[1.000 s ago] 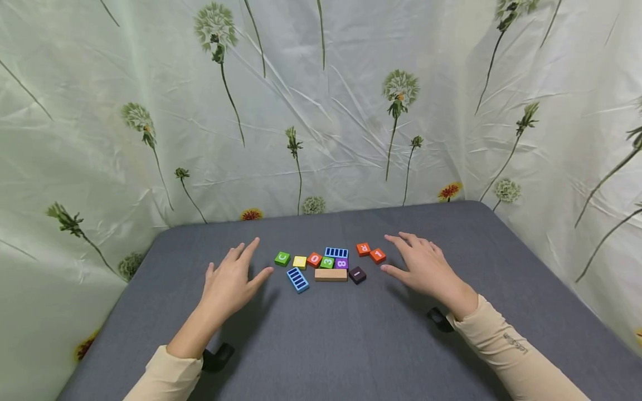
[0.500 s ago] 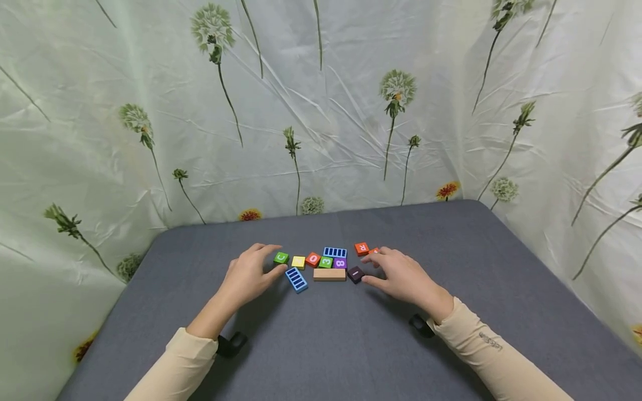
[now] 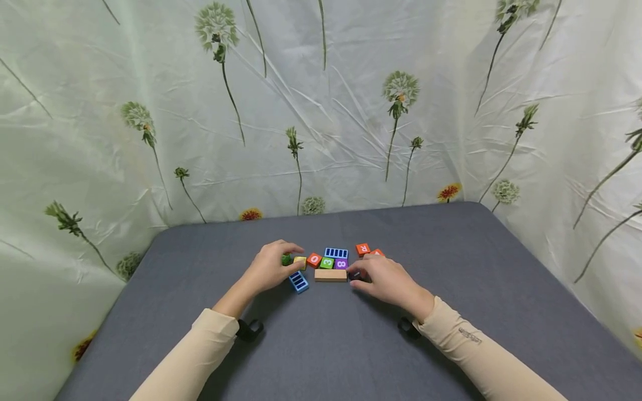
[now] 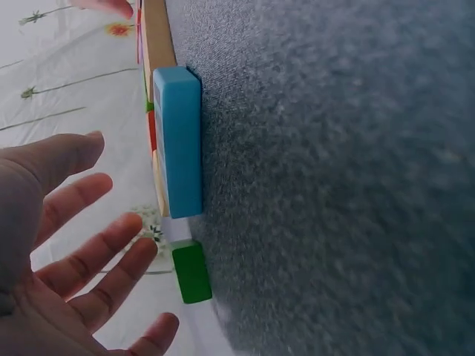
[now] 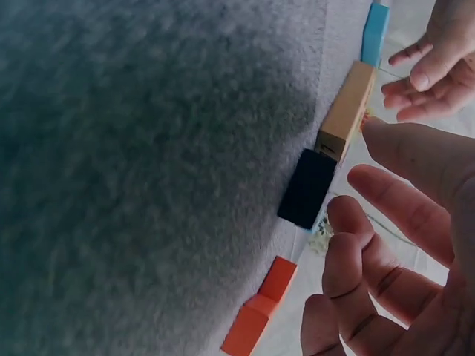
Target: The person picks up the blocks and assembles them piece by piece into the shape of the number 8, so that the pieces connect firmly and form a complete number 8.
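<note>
My left hand (image 3: 271, 266) hovers over a green block (image 3: 286, 259) and reaches the edge of a yellow block (image 3: 299, 262), fingers spread. In the left wrist view its fingers stand apart from a blue block (image 4: 184, 141) and the green block (image 4: 191, 272). My right hand (image 3: 387, 280) is above a dark block (image 3: 354, 275), partly hiding it. The right wrist view shows its fingers loosely bent, apart from the dark block (image 5: 307, 189). Between the hands lie a wooden bar (image 3: 330, 275), a red 0 block (image 3: 314, 260), a green 3 block (image 3: 327, 263) and a purple 8 block (image 3: 341, 263).
Another blue barred block (image 3: 336, 253) lies behind the number blocks. Behind the right hand are a red R block (image 3: 363, 249) and a partly covered red block (image 3: 377, 253). The grey table (image 3: 321, 345) meets a flowered curtain (image 3: 341, 139) at its back edge.
Both hands have moved inward toward the row of blocks, and their fingers have bent somewhat. The left now partly covers the green block, the right the dark one. The blocks stay in place.
</note>
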`<state>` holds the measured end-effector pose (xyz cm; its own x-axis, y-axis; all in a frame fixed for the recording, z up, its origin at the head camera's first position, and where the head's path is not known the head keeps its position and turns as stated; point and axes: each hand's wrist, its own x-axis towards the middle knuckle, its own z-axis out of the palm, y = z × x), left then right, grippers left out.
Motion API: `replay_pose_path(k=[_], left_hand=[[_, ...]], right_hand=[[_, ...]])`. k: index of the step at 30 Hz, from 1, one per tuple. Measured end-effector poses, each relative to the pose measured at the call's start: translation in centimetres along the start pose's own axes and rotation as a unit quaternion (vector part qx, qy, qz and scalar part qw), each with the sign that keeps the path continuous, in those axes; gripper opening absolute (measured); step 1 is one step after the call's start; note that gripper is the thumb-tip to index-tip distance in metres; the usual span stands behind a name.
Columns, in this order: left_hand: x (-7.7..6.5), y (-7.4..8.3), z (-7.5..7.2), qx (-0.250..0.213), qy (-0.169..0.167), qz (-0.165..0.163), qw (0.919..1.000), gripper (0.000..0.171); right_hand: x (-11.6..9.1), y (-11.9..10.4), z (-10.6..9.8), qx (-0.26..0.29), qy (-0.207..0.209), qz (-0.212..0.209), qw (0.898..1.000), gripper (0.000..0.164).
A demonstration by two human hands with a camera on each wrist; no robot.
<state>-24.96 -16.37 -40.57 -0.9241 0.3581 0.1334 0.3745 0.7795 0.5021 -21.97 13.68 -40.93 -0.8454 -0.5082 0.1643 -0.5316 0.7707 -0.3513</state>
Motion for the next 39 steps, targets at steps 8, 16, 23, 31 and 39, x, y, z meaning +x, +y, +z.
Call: replay_pose_path(k=[8,16,23,31,39], left_hand=[[1.5,0.4,0.6,-0.012,-0.028,-0.009,0.9995,0.029],[2.9,0.3,1.0,0.012,-0.037,-0.026,0.9989,0.025],[3.6,0.1,1.4,0.021,-0.052,-0.041,0.9976,0.025],[3.9,0.3,1.5,0.038,-0.063,-0.047,0.9962,0.03],[3.6,0.4,1.7,0.046,-0.06,-0.054,0.9957,0.028]], right_hand=[[1.0,-0.1,0.5,0.005,-0.009,0.011,1.0,0.02],[1.8,-0.2,0.4,0.016,-0.008,0.025,1.0,0.014],[2.2,-0.3,0.4,0.018,-0.013,0.025,0.999,0.014],[2.5,-0.3,0.5,0.013,-0.022,0.035,0.999,0.017],[2.5,-0.3,0.7,0.016,-0.02,0.035,0.999,0.015]])
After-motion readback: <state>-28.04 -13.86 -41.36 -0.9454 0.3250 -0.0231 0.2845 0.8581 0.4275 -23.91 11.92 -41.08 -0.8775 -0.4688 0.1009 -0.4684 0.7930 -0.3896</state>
